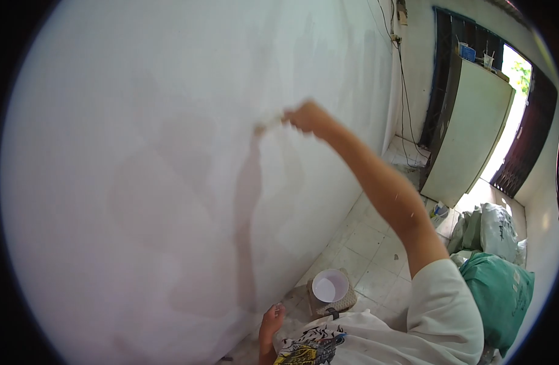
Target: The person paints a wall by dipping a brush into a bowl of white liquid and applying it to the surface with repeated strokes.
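My right hand is stretched up to the white wall and closed around the handle of a paintbrush. The bristle end is at the wall surface, and motion blurs both brush and hand. Down low by my body, my left hand hangs near the wall with its fingers curled in and nothing visible in them. To its right stands a white tub with whitish contents, on a brown, textured low support. My arm casts a shadow down the wall below the brush.
Green and white filled sacks are piled at the right. A tall pale cabinet with small containers on top stands before a dark folding gate. Cables hang in the far corner. Tiles cover the floor.
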The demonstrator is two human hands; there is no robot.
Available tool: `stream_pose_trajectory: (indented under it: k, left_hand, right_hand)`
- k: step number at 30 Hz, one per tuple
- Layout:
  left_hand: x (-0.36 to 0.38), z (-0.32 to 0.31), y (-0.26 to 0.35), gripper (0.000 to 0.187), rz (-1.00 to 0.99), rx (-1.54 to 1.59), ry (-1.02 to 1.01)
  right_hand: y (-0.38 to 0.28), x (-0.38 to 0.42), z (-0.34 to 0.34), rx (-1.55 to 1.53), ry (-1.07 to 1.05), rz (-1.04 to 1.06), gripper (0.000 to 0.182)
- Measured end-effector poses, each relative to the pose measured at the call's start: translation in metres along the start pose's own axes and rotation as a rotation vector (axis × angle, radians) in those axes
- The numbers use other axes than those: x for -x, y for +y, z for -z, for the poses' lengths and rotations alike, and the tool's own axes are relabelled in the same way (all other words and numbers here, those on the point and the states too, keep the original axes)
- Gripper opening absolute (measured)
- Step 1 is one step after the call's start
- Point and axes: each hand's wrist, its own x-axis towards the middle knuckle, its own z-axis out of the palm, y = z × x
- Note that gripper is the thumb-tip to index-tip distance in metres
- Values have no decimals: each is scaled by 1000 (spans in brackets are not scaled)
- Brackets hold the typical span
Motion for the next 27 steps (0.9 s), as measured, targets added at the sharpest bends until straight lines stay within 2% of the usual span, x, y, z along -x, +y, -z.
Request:
stream_pose_trajectory:
  k: [1, 3, 4, 6, 8, 9, 10, 12, 14, 16, 17, 18, 19, 21, 22, 23, 24, 27]
  left_hand:
    - [0, 1, 0, 45, 0, 2, -1]
    - [0, -1, -3, 45, 6, 12, -4]
    - [0, -3, -3, 45, 6, 10, -14]
    - [0, -2, 2, 46, 8, 5, -34]
    - [3, 2, 8, 46, 6, -2, -29]
    - [4, 0, 10, 46, -1, 2, -22]
    - [8, 2, 8, 47, 13, -12, -26]
    - [7, 2, 9, 47, 21, -38, -26]
    - [3, -3, 5, 46, 17, -14, -45]
    - [4, 3, 1, 46, 5, -15, -51]
    - [3, 5, 2, 45, -9, -15, -44]
    - [2, 4, 2, 45, -21, -12, -38]
    - [2, 4, 4, 45, -7, -12, -24]
    - [7, 6, 4, 45, 31, -12, 6]
    - [7, 6, 0, 45, 26, -9, -3]
    - [8, 4, -6, 45, 23, -6, -13]
    - [9, 4, -7, 45, 20, -3, -23]
    - [14, 4, -9, 45, 30, -13, -12]
  right_hand:
    - [-24, -20, 18, 109, -32, 187, 22]
    - [-104, 29, 44, -291, 103, 201, 25]
    - [-111, 28, 49, -365, 117, 272, 26]
    - [-98, 27, 40, -398, 135, 299, 26]
    - [-32, 18, 7, -107, 117, 322, 25]
    - [15, 22, -20, -74, 40, 306, 24]
    - [33, 56, -38, -269, 3, 62, 26]
    - [107, 83, -79, -314, -62, -84, 31]
    - [141, 103, -84, -312, -310, -393, 28]
    - [140, 90, -83, -69, -271, -365, 25]
    - [134, 74, -78, 53, -245, -345, 25]
    - [122, 43, -69, -82, -179, -247, 24]
    - [88, 13, -48, -19, -136, -172, 25]
    - [-19, 6, 8, -22, -18, 18, 23]
    - [-66, 15, 28, -25, 43, 46, 21]
    - [-100, 22, 45, -216, 83, 166, 21]
    - [-117, 26, 52, -408, 123, 283, 22]
    - [-113, 24, 23, -460, 217, 431, 24]
